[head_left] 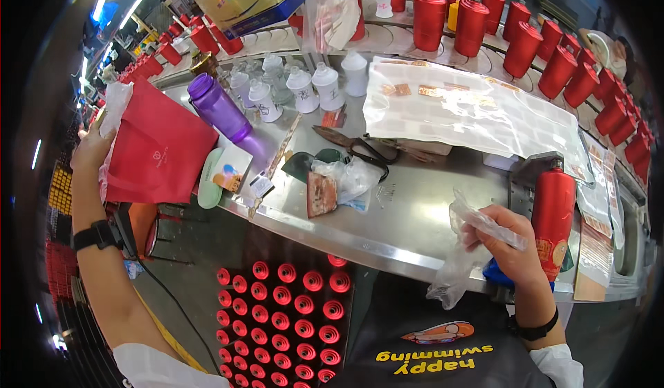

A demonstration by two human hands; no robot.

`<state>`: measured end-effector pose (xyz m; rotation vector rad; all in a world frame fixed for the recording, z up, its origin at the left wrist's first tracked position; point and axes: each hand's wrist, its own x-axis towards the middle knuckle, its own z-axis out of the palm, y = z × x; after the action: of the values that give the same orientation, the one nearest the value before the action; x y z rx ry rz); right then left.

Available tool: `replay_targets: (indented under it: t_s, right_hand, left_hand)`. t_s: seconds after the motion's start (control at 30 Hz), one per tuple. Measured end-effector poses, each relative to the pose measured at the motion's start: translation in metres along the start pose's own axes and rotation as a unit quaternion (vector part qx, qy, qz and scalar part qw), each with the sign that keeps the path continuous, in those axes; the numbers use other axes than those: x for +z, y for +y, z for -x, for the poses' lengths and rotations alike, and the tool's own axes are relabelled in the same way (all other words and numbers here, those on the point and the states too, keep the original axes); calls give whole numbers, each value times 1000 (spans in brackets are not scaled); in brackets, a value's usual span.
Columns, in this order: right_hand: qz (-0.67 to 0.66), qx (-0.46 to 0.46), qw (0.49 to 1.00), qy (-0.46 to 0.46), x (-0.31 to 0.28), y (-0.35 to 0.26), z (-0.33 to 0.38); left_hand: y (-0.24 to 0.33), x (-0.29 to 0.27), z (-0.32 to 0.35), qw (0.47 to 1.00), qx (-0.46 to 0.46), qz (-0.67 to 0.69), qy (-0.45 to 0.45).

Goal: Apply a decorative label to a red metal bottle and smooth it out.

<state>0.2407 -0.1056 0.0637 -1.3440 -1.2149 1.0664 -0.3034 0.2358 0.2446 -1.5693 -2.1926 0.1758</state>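
Clear plastic film (449, 281) in the right hand (513, 243); left hand (93, 147) at a red bag (162, 146)

The film is crumpled, gripped between the right fingers and thumb, hanging at the near edge of the steel table (415, 215); a red bottle (553, 205) stands just beside that hand; the left hand is at the bag's outer edge, fingers partly hidden, so I cannot tell whether they grip; scissors (356, 144) lie between the hands; a purple bottle (218, 108) is near the bag.

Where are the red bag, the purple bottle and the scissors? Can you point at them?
Red bag (160, 146): head view, middle of its flat side.
Purple bottle (220, 108): head view, middle of its body.
Scissors (350, 142): head view, where blades meet handles.
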Motion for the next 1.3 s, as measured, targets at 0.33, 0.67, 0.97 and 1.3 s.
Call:
replay_targets:
  t_s: [0.33,0.67,0.97,1.3]
  right_hand:
    - [10,-1,1000,-29,1,10,-5]
    - [4,-20,1000,-15,0,16,1]
    - [-144,39,989,23,10,24,-10]
    - [-416,132,899,24,38,3,-19]
  left_hand:
    - [197,-12,199,774,510,366,78]
    - [272,56,242,753,377,524,-125]
    - [266,31,258,251,133,903,-322]
    - [283,17,336,299,334,867,-217]
